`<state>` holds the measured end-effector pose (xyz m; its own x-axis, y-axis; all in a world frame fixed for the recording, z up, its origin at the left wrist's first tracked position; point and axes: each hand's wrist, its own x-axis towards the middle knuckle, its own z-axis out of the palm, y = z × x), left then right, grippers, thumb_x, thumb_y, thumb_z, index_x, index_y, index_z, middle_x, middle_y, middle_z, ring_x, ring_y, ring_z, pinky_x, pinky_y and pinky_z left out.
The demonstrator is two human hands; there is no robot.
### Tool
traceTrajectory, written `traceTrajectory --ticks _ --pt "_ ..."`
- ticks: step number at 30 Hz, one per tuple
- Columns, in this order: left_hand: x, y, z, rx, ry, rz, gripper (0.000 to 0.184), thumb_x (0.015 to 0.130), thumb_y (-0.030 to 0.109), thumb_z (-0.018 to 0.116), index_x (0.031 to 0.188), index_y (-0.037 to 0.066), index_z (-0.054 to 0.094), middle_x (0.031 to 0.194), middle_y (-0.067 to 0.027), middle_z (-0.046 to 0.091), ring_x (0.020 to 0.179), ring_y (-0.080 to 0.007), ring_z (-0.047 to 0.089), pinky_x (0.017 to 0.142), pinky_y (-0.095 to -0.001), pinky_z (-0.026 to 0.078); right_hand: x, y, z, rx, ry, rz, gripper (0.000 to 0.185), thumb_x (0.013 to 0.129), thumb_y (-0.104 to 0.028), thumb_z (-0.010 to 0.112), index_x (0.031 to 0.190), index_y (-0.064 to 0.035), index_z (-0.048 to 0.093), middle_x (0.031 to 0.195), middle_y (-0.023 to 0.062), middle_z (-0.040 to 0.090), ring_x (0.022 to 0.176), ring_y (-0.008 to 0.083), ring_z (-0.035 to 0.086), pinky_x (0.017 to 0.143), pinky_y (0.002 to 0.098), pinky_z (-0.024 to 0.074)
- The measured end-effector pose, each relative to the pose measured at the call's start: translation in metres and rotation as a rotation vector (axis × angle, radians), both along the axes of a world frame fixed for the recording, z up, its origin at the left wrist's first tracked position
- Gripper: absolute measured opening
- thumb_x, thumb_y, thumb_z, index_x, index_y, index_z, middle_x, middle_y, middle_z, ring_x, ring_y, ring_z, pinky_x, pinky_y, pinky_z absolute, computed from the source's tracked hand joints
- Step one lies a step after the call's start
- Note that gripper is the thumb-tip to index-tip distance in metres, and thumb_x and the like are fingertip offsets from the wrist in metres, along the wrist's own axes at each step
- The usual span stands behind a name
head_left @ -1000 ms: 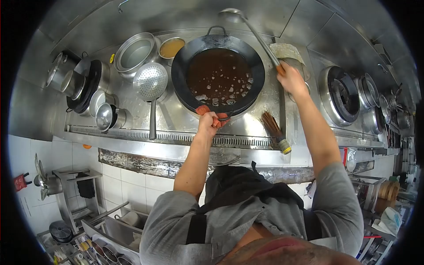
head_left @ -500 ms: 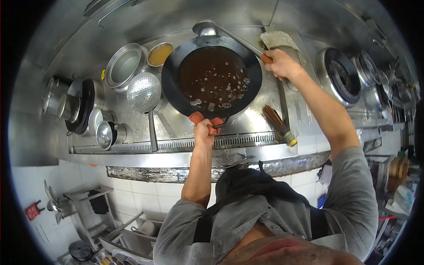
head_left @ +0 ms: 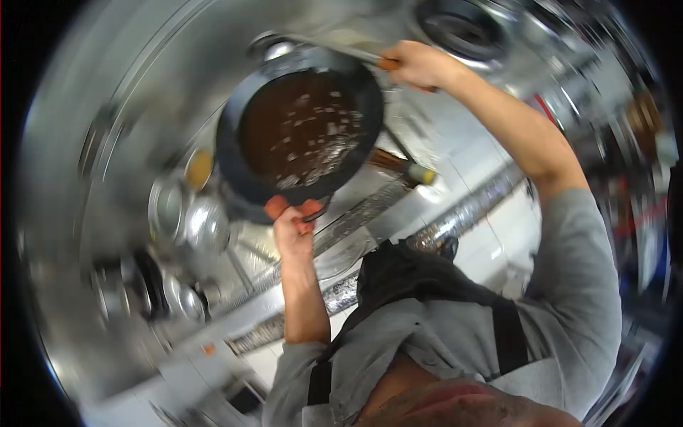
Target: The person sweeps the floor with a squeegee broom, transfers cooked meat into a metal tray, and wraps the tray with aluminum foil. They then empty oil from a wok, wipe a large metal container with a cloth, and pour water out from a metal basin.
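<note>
A large black wok (head_left: 229,153) holds dark brown liquid (head_left: 292,132) with bubbles gathered toward its near right side. My left hand (head_left: 293,238) is closed around the wok's near handle through a red cloth (head_left: 278,207). At the far side, my right hand (head_left: 421,64) grips the orange-brown end of a long-handled ladle (head_left: 341,48). The ladle's bowl rests at the wok's far rim, by the handle there; whether it is hooked on is too blurred to tell. A bristle brush (head_left: 391,161) lies just right of the wok.
On the steel counter left of the wok are a perforated strainer (head_left: 207,222), a round metal pot (head_left: 166,206) and a container of yellow liquid (head_left: 200,169). Several blurred pans sit farther left. A dark pan (head_left: 461,27) stands at the far right, and white tiles lie below.
My view has turned, so the counter now slants. The wok has shifted with both hands, closer to the brush, and its bubbles have gathered more to one side. Both grips remain.
</note>
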<state>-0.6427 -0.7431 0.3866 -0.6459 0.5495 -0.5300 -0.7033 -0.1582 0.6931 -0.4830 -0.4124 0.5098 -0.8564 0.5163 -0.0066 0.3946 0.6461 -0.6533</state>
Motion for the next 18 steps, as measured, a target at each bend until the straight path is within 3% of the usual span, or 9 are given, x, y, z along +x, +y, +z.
traceTrajectory --ticks 3,5,7,10,11,12,17,18 --pt "0.045 0.028 0.009 0.034 0.039 -0.166 0.023 0.063 -0.004 0.05 0.081 0.008 0.042 0.081 -0.0224 0.057 0.056 -0.0242 0.056 0.044 -0.0244 0.042 0.092 0.01 -0.007 0.015 -0.003 -0.142 0.02 0.073 -0.017 0.057 0.087 -0.0026 0.059 0.052 0.0082 0.052 0.041 0.0178 0.052 0.04 0.0347 0.0412" --pt "0.089 0.056 0.029 -0.05 0.11 -0.1 0.02 0.063 -0.001 0.051 0.082 0.002 0.047 0.082 -0.0217 0.062 0.054 -0.0222 0.058 0.042 -0.0261 0.041 0.152 0.023 0.0 0.005 -0.061 -0.147 0.025 0.075 -0.015 0.056 0.096 -0.0036 0.061 0.054 0.0088 0.054 0.043 0.0195 0.054 0.042 0.0347 0.0442" --pt "0.127 0.084 0.033 0.034 0.093 -0.305 0.02 0.062 -0.001 0.05 0.082 0.001 0.047 0.084 -0.0205 0.061 0.054 -0.0208 0.056 0.042 -0.0255 0.039 0.239 0.045 0.003 -0.161 0.005 -0.255 0.028 0.075 -0.012 0.056 0.101 -0.0018 0.058 0.057 0.0091 0.055 0.043 0.0201 0.054 0.042 0.0339 0.0444" --pt "0.249 0.156 0.071 -0.131 0.14 -0.268 0.02 0.061 -0.002 0.05 0.08 0.001 0.047 0.081 -0.0192 0.06 0.053 -0.0197 0.053 0.044 -0.0251 0.038 0.371 0.086 -0.003 -0.2 0.048 -0.374 0.032 0.075 -0.012 0.057 0.106 -0.003 0.059 0.058 0.0101 0.055 0.046 0.0194 0.055 0.042 0.0333 0.0449" --pt "0.173 0.093 0.081 -0.076 0.046 -0.229 0.02 0.061 -0.002 0.05 0.08 0.001 0.047 0.08 -0.0185 0.06 0.053 -0.02 0.054 0.044 -0.0249 0.038 0.291 0.025 0.043 -0.114 -0.025 -0.349 0.034 0.075 -0.012 0.058 0.109 -0.0037 0.06 0.059 0.0105 0.055 0.047 0.019 0.056 0.042 0.0332 0.0452" --pt "0.152 0.082 0.082 0.021 -0.011 -0.34 0.021 0.061 -0.002 0.05 0.082 0.001 0.046 0.079 -0.0182 0.059 0.053 -0.0222 0.054 0.045 -0.026 0.04 0.27 0.018 0.041 -0.08 0.0 -0.38 0.037 0.075 -0.012 0.059 0.111 -0.0049 0.06 0.059 0.0109 0.056 0.046 0.0187 0.056 0.043 0.0333 0.0456" --pt "0.219 0.144 0.077 0.016 -0.036 -0.498 0.024 0.062 -0.002 0.049 0.085 0.001 0.045 0.076 -0.0178 0.058 0.052 -0.0239 0.053 0.044 -0.0298 0.043 0.391 0.017 0.074 -0.115 -0.07 -0.626 0.044 0.074 -0.01 0.059 0.117 -0.0039 0.057 0.058 0.0106 0.054 0.04 0.0173 0.051 0.038 0.031 0.0432" --pt "0.245 0.166 0.074 0.065 -0.051 -0.622 0.021 0.063 -0.001 0.049 0.084 0.001 0.045 0.076 -0.0174 0.058 0.052 -0.0235 0.053 0.043 -0.0287 0.042 0.426 0.032 0.062 -0.126 -0.046 -0.663 0.032 0.074 -0.01 0.059 0.105 -0.003 0.059 0.056 0.0102 0.054 0.041 0.0184 0.052 0.038 0.0321 0.0431"
